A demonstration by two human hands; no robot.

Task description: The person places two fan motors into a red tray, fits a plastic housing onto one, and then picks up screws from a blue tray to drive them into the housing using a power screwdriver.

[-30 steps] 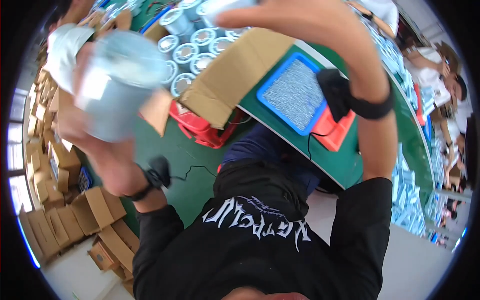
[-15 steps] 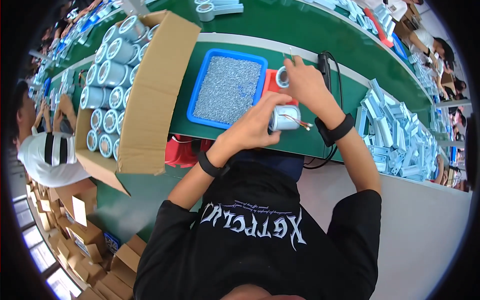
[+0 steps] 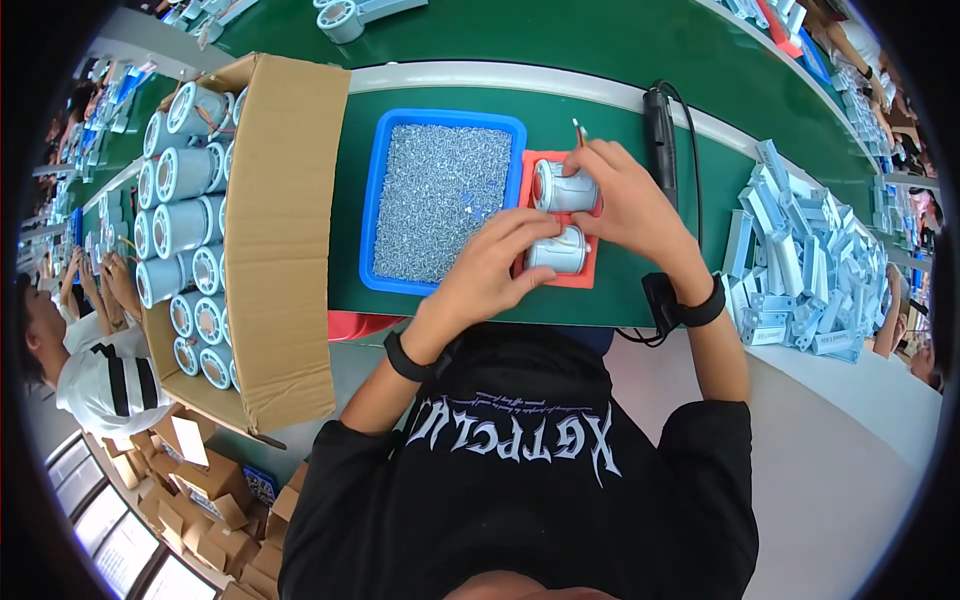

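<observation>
A red fixture (image 3: 588, 274) lies on the green bench with two light-grey cylindrical housings on their sides in it. My left hand (image 3: 492, 262) is closed on the near grey cylinder (image 3: 560, 252), fingers on top and thumb at its near edge. The far grey cylinder (image 3: 566, 188) is under my right hand (image 3: 635, 205), whose thumb and fingers close around its right part. Thin coloured wires with a small white plug (image 3: 578, 128) stick up beyond my right fingertips. Part of both cylinders is hidden by my fingers.
A blue tray (image 3: 370, 205) full of small screws stands left of the fixture. Further left is a cardboard box (image 3: 290, 250) of similar cylinders. A black corded power screwdriver (image 3: 659, 140) and a heap of grey brackets (image 3: 795, 265) lie right. A co-worker (image 3: 110, 385) sits at far left.
The near cylinder has come down into the red fixture, its wires no longer hanging at the right. My right hand has moved down onto the far cylinder, which now lies on its side.
</observation>
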